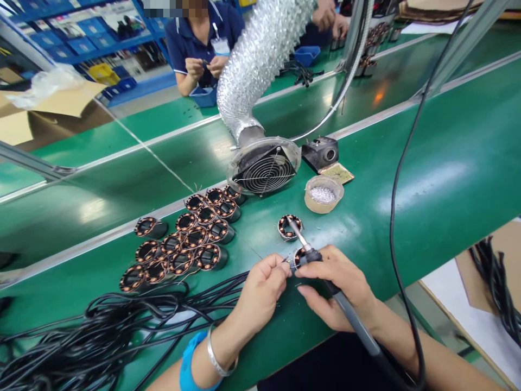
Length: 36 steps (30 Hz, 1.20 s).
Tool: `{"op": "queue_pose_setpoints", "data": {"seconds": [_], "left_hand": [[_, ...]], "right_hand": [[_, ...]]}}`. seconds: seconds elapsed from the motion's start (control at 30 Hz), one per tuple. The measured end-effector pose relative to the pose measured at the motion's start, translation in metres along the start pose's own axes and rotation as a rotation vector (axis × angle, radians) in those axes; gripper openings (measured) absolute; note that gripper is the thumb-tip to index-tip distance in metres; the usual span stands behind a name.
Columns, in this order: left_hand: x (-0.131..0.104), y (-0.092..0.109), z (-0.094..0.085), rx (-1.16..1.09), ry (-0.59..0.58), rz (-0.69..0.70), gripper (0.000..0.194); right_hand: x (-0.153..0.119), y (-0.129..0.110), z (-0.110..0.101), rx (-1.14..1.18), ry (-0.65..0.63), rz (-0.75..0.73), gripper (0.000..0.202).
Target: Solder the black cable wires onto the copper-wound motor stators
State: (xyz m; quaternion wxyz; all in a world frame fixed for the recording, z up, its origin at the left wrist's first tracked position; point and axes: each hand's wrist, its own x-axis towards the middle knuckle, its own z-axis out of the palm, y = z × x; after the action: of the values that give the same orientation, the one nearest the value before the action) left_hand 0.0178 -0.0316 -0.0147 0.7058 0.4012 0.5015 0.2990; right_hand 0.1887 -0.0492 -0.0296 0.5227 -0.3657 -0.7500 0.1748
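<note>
My right hand point(342, 285) is closed around a soldering iron point(356, 317), whose metal tip points up and left over a copper-wound motor stator point(280, 231). Just below it, a second stator point(298, 260) is partly hidden by the iron and my fingers. Close against that one, my left hand point(264, 285) pinches thin wire ends point(288, 262) between thumb and fingertips. Black cables point(228, 285) run along the bench toward my left hand.
Several stators point(195, 236) stand grouped on the green bench, left of a fume extractor fan point(267, 171) with a silver duct. A tub of shiny metal bits point(323, 194) and an iron stand point(321, 153) are to its right. A co-worker point(203, 49) sits opposite.
</note>
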Motion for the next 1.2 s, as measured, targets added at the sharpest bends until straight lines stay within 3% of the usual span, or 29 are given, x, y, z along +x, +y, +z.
{"op": "queue_pose_setpoints", "data": {"seconds": [0.17,0.53,0.67,0.83,1.0,1.2], "left_hand": [[-0.001,-0.001,0.004,0.033,0.08,0.016,0.033],[-0.005,-0.007,0.009,0.148,0.164,0.096,0.037],[-0.007,-0.006,0.011,0.132,0.159,0.085,0.038],[-0.008,-0.005,0.013,0.104,0.163,0.062,0.037],[-0.008,-0.005,0.013,0.121,0.169,0.067,0.036],[-0.008,-0.008,0.012,0.16,0.171,0.092,0.036]], "right_hand": [[0.003,0.011,0.01,-0.065,0.126,-0.002,0.033],[0.001,0.005,-0.002,-0.081,0.048,-0.025,0.039],[-0.001,-0.008,-0.025,0.01,0.026,0.121,0.043],[-0.001,-0.023,-0.05,0.096,0.041,0.311,0.028],[0.0,-0.023,-0.048,0.107,0.091,0.352,0.019],[0.003,-0.025,-0.046,0.096,0.063,0.317,0.019]]}}
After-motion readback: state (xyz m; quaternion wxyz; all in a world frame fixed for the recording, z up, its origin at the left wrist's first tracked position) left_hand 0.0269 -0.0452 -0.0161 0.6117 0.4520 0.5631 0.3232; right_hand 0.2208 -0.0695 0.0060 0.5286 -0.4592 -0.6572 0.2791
